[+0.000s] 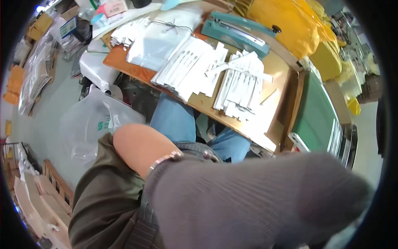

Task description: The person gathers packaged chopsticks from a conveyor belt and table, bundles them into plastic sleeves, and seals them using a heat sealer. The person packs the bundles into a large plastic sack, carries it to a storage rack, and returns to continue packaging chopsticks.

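Note:
My left hand (248, 199) is very near the camera, inside a grey knit covering that fills the lower right. A metal band (166, 161) circles the wrist, and the bare forearm leads back to a dark sleeve. The covering has a darker, blurred end at the right. No separate fingers can be made out, and whether they hold anything is hidden. My right hand is not visible. Beyond the covering, a wooden tabletop (203, 101) bears stacks of white printed strips (186, 66) and a second pile of strips (240, 83).
A teal sealing device (236, 33) lies at the table's back, with clear plastic bags (159, 45) to its left. Yellow bags (286, 25) are at the upper right, above a green panel (317, 112). A translucent bag (93, 124) hangs at the left.

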Demonstrator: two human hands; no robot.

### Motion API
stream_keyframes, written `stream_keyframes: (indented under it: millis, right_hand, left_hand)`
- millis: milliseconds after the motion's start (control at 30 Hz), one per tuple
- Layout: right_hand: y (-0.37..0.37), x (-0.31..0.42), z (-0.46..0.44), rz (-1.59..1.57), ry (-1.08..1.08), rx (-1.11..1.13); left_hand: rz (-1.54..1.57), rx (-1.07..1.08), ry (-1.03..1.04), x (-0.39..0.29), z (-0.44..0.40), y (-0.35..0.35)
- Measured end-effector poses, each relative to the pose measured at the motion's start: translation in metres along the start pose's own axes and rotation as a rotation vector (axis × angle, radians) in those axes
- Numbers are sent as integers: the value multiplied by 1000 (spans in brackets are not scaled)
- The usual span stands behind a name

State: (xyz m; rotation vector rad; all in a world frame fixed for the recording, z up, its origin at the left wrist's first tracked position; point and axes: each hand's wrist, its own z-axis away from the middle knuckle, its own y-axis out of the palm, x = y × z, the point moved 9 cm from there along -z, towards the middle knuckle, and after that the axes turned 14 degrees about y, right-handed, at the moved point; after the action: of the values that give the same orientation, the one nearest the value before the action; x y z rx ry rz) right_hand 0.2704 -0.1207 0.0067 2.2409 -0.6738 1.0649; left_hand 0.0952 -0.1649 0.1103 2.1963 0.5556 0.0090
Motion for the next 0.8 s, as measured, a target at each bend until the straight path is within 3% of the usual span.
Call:
stream_keyframes:
  millis: [33, 67, 133, 333, 467, 500, 533, 600, 667, 700, 733, 800]
  right_hand:
    - [-4, 21, -2, 178, -55, -384]
    - [-5, 32, -3, 201, -87, -407]
    - [-7, 21, -4, 279, 115, -446]
    - [-26, 15, -11, 325, 87, -480]
    - [-54, 21, -8, 395, 163, -754]
    - [-64, 20, -6, 380, 188, -768]
    - [-73, 21, -2, 366, 208, -772]
    - [-84, 28, -2, 390, 208, -788]
    - [-97, 25, 2, 362, 252, -851]
    - [-101, 26, 3, 367, 259, -862]
    - [-101, 27, 2, 372, 251, -867]
    - [-102, 29, 0, 384, 233, -881]
  left_hand:
    - [42, 2, -4, 5, -1, 1]
    - [86, 30, -17, 16, -12, 0]
    - [148, 68, -43, 21, -9, 9]
    - [240, 79, -23, 30, -43, -10]
    - [350, 102, -48, 66, -68, -6]
    - [-72, 273, -338, 76, -82, -36]
    - [-321, 6, -142, 77, -114, -61]
    - [-651, 13, -122, 110, -181, -112]
    - [-771, 33, -79, 145, -282, -157]
    - [-957, 76, -157, 169, -336, -188]
    - [-1188, -43, -317, 180, -370, -229]
    - [-1466, -86, -230, 165, -414, -282]
